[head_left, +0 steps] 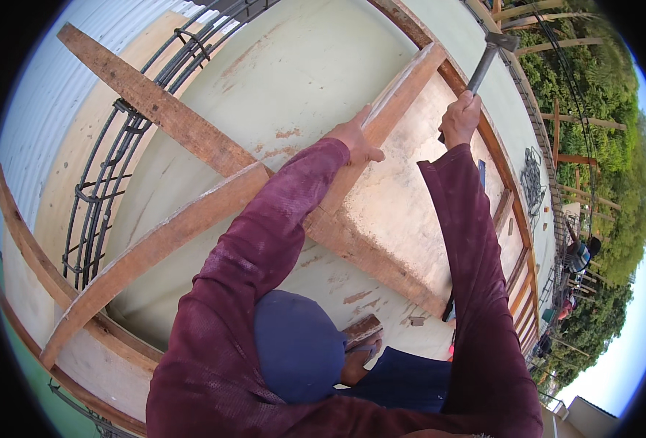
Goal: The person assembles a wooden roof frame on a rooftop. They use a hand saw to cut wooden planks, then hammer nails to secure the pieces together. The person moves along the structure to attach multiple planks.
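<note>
My right hand (460,120) is closed round the handle of a hammer (483,64), raised at the upper right with its metal head up. My left hand (354,140) grips the side of a wooden beam (405,89), thumb on one face and fingers over the other. That beam slants from the upper right down to a longer timber (370,255), which it meets near my left forearm. Another timber (170,226), slightly bowed by the lens, runs to the lower left. Whether a nail is present at the joint I cannot tell.
Tied steel rebar (108,175) stands at the left beside corrugated metal sheeting (35,109). A pale panel (301,73) lies under the timbers. A sandalled foot (358,363) shows below. Wire (533,179), a distant person (580,254) and trees (615,182) are on the right.
</note>
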{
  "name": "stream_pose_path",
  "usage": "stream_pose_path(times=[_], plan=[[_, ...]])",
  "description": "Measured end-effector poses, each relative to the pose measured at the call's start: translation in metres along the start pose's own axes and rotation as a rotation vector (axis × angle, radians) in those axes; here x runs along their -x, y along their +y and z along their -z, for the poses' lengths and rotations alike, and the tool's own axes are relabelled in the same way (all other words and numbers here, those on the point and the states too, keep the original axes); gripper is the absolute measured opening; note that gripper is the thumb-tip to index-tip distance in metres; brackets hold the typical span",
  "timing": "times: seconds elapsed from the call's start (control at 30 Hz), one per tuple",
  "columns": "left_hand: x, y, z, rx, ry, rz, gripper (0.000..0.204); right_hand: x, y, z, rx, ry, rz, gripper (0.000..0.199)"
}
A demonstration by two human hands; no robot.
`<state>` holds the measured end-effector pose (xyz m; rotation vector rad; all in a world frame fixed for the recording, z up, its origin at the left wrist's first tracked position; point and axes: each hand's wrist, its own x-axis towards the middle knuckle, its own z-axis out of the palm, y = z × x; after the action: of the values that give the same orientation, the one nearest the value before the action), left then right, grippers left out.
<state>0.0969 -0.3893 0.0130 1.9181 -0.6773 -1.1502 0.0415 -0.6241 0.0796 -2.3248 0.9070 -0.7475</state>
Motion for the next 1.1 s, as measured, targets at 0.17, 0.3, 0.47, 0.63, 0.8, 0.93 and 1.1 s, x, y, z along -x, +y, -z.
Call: stream_pose_path(times=[0.17, 0.3, 0.47, 0.63, 0.8, 0.93, 1.1], plan=[[0.000, -0.004, 0.003, -0.035, 0.000, -0.005, 0.117, -0.007, -0.007, 0.018, -0.210, -0.420, -0.384, 0.033], [-0.001, -0.009, 0.008, 0.003, -0.040, 0.023, 0.116, -0.007, -0.044, 0.025, -0.488, 0.029, -0.029, 0.030], [0.002, 0.003, 0.002, 0.001, 0.010, -0.061, 0.115, -0.014, 0.038, -0.007, -0.007, -0.111, -0.158, 0.035], [0.006, -0.013, 0.011, 0.065, 0.003, -0.045, 0.114, -0.021, -0.020, 0.015, -0.290, -0.355, -0.289, 0.033], [0.005, 0.004, 0.003, 0.034, -0.049, -0.023, 0.113, -0.023, 0.035, 0.000, -0.151, 0.167, 0.135, 0.037], [0.003, -0.002, 0.009, 0.012, 0.008, -0.044, 0.111, -0.032, 0.016, 0.002, -0.125, -0.304, -0.349, 0.034], [0.003, -0.008, 0.008, 0.034, 0.012, -0.020, 0.111, -0.022, -0.038, 0.022, -0.466, -0.154, -0.088, 0.033]])
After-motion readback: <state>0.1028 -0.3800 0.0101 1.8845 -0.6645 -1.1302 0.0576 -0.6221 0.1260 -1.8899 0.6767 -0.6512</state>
